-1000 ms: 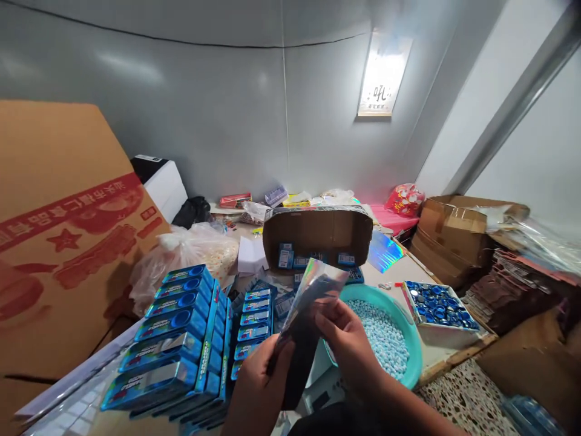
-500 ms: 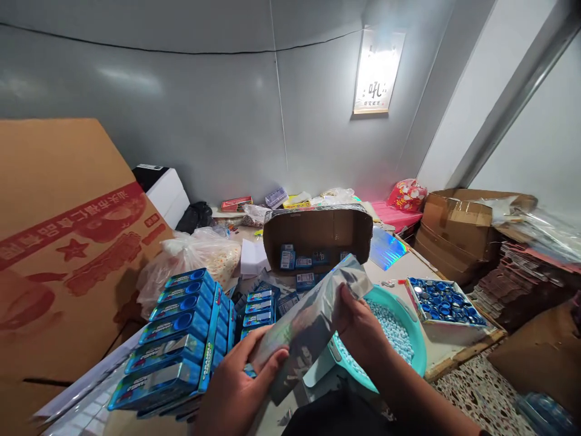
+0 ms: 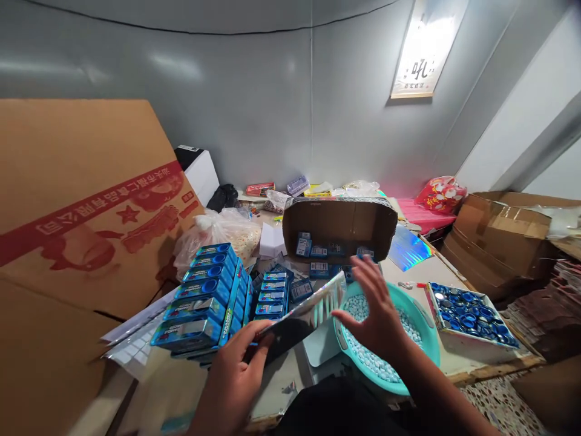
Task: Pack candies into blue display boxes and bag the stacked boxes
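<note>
Left hand [image 3: 236, 363] pinches the near end of silvery foil [image 3: 297, 326] above the table [image 3: 458, 358]; right hand [image 3: 379, 312], spread wide, is over the teal basin [image 3: 433, 354]. Stacked blue packs [image 3: 200, 309] carry indistinct lettering [image 3: 227, 323]. Carton [image 3: 82, 145] bears red Chinese print [image 3: 97, 209]; wall scroll [image 3: 422, 60] reads "吼".

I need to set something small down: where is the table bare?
One patch lies between the basin, the box of caps and the table's front edge; another between the shiny sheet and that box. The blue packs and open carton crowd the middle.
</note>
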Motion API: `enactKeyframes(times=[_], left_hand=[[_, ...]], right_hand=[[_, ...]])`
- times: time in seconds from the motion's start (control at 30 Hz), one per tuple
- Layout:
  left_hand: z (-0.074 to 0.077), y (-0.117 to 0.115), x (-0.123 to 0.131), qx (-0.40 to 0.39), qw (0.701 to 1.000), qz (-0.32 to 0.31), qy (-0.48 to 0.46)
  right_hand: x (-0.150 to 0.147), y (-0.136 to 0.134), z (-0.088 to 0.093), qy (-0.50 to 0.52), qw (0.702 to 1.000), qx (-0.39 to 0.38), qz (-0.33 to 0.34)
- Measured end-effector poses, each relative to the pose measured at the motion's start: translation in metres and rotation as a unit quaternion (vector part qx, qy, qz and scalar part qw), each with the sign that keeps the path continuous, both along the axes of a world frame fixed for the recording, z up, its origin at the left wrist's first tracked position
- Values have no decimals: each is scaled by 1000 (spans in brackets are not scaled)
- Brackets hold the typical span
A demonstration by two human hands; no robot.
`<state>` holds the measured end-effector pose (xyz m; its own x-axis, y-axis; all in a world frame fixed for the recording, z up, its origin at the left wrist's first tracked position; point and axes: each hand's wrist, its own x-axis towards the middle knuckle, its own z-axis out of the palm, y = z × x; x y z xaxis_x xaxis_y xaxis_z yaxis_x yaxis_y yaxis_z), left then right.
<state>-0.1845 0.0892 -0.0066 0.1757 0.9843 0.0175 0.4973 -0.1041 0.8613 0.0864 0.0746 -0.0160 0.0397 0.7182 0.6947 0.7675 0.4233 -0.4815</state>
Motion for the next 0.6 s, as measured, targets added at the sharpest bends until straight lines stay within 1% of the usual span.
enactKeyframes(times=[0.03, 0.07, 0.13, 0.2, 0.27, 0.33, 0.37, 0.43, 0.5, 0.53, 0.57, 0.6], left_hand=[[-2, -2, -1, 1, 1000, -12, 4], [-3, -4, -2, 13, 1000, -24, 3], [-5, -6, -2, 64, 997, -49, -1], [-3, -8, -2, 152, 986, -72, -9], [0, -11, -2, 258, 961, -96, -2], [4, -17, -1, 360, 926, -115, 29], [6, -21, 0, 400, 908, -111, 53], [5, -30, 3, 455, 879, -100, 102], [0, -36, 5, 487, 859, -93, 128], [-4, -38, 5, 510, 846, -96, 126], [-7, -37, 5, 536, 829, -101, 119], [-10, -36, 5, 563, 812, -106, 110]], right_hand=[[-1, -1, 9, -86, 994, -27, 66], [-4, -1, 18, -143, 980, -60, 124], [-10, 0, 28, -197, 954, -111, 199], [-15, 2, 30, -213, 942, -116, 234], [-20, 3, 28, -214, 942, -81, 245], [-24, 2, 25, -186, 955, -16, 228], [-27, 1, 24, -158, 968, 18, 196], [-32, 1, 24, -83, 991, 57, 92], [-36, 2, 24, 9, 999, 38, -5], [-36, 3, 24, 64, 997, 16, -34], [-35, 5, 23, 128, 991, -12, -47], [-33, 6, 23, 204, 977, -44, -41]])
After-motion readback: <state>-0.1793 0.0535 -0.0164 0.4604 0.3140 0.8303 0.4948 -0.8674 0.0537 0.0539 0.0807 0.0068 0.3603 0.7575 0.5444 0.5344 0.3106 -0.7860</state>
